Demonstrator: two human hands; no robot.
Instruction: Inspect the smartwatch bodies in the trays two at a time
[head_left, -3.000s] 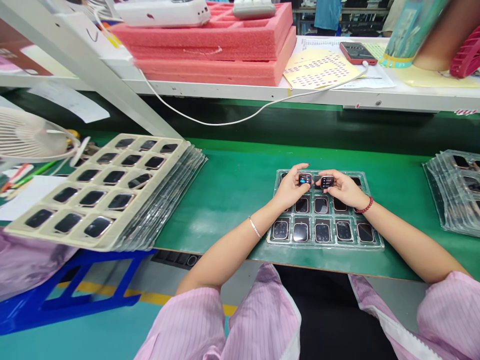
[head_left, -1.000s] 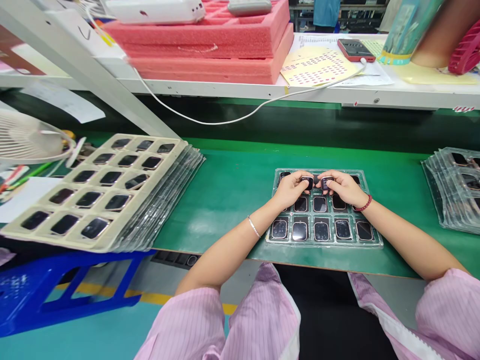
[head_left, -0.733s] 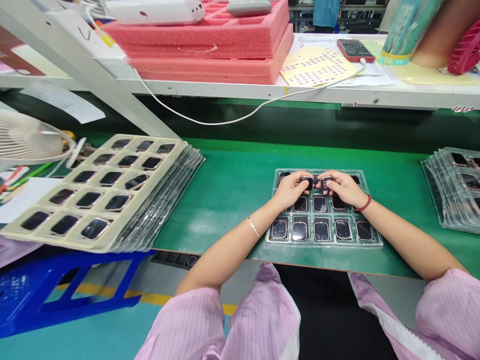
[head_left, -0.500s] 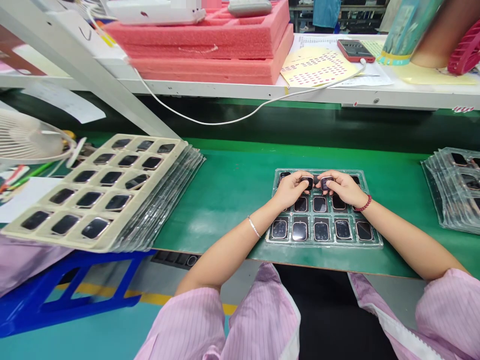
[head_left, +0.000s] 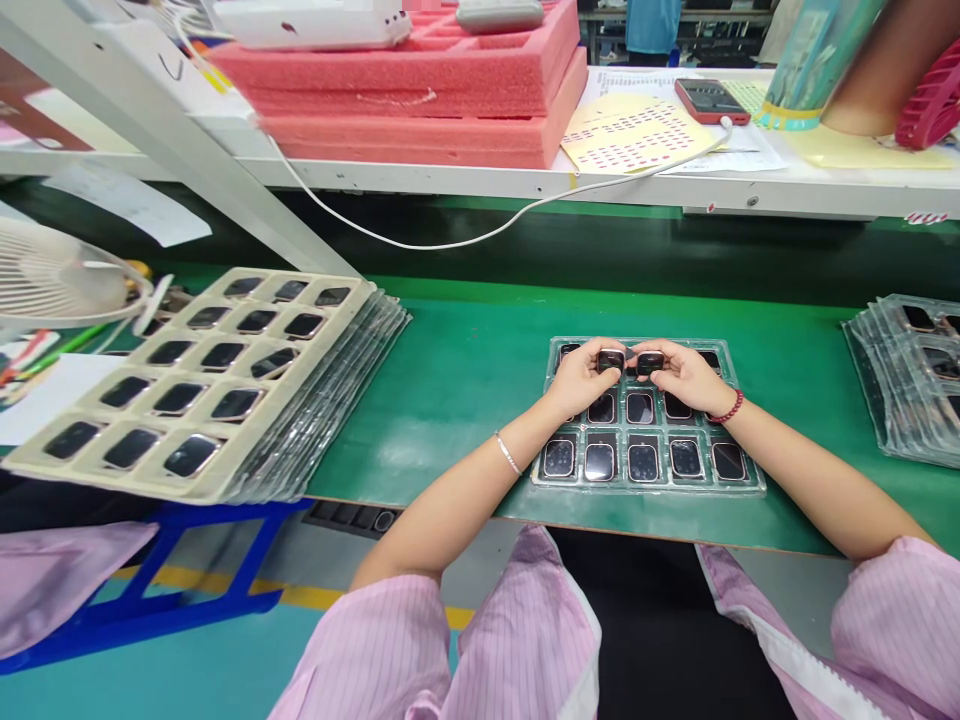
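A clear plastic tray (head_left: 649, 488) lies on the green bench, its pockets filled with dark square smartwatch faces. Over its back row, my left hand (head_left: 589, 380) pinches one smartwatch (head_left: 610, 360) between thumb and fingers. Close beside it, my right hand (head_left: 681, 375) grips a second smartwatch (head_left: 649, 363) the same way. The two watches are held side by side with a small gap, dark screens facing me. Part of the back row is hidden under my hands. More watch faces (head_left: 643, 463) sit in the front row.
At left, a cream tray (head_left: 139, 412) of watch faces tops a stack of clear trays. Another clear tray stack (head_left: 900, 400) stands at the right edge. A shelf (head_left: 450, 178) crosses behind with red foam (head_left: 420, 140), a phone (head_left: 711, 102) and a drooping white cable (head_left: 450, 245). A fan (head_left: 60, 270) stands far left.
Both watches have tilted in my fingers, and my thumbs have slid down from their screens to the lower edges. At lower left, a co-worker's pink garment has shifted.
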